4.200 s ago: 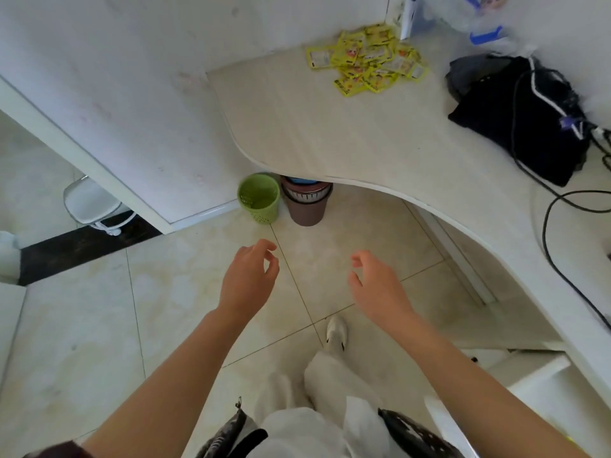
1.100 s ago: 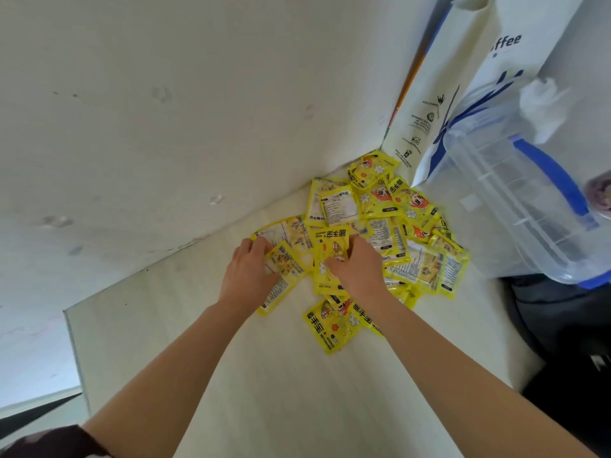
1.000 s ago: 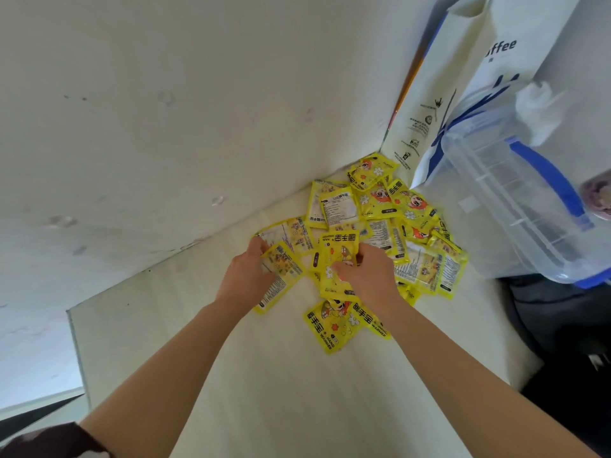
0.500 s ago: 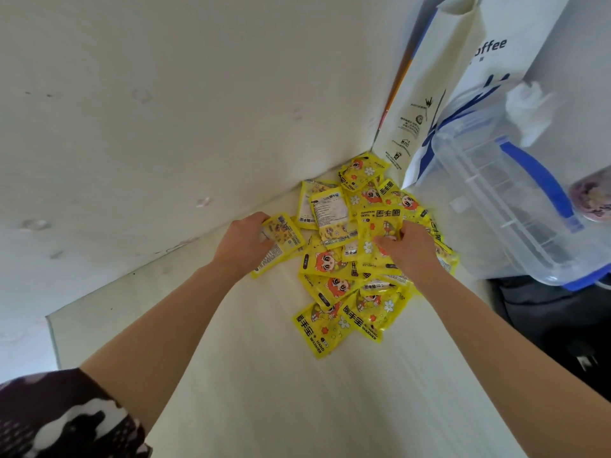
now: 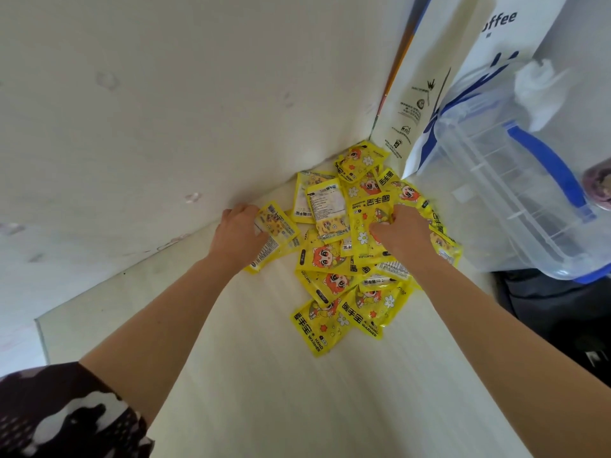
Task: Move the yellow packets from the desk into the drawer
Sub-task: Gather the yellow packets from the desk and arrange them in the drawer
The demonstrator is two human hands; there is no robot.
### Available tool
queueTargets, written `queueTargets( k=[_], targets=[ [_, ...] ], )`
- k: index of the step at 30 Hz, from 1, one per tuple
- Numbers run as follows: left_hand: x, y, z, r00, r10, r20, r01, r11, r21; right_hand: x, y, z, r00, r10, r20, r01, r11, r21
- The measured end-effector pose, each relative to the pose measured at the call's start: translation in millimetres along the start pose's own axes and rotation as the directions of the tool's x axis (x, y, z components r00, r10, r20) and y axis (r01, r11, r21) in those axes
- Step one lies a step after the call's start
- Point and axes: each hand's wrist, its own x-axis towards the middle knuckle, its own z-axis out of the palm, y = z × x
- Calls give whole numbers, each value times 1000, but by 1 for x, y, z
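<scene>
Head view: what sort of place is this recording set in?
Probably an office or reception counter corner, though that is uncertain. A pale wood-grain desk meets a white partition wall; a white paper coffee bag and a clear plastic box stand beside the yellow packets.

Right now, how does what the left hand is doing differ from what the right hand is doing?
The left hand sits at the pile's left edge by the wall, while the right hand is on the middle of the yellow packets. The left hand grips a single packet showing its printed back; the right hand presses its curled fingers into several overlapping ones. Both hands are on the desk, palms down.
</scene>
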Motion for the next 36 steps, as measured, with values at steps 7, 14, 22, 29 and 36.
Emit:
queueTargets(
  k=[7, 14, 22, 29, 36],
  targets=[
    [-6, 0, 3, 1000, 3, -8, -3, 1000, 2, -2, -3, 10, 999, -45, 1, 45, 998, -48],
    [-14, -2, 4, 1000, 4, -21, -4, 1000, -8, 9, -9, 11, 997, 80, 9, -79, 995, -68],
    [-21, -8, 1, 1000, -8, -30, 7, 999, -53, 19, -17, 8, 998, 69, 2, -68, 989, -132],
    [-26, -8, -2, 999, -5, -46, 2, 997, -71, 18, -18, 12, 993, 116, 19, -113, 987, -112],
    [-38, -12, -4, 994, -106, -18, 101, 979, -178, 6, -11, 7, 988, 144, 48, -143, 989, -19]
  ],
)
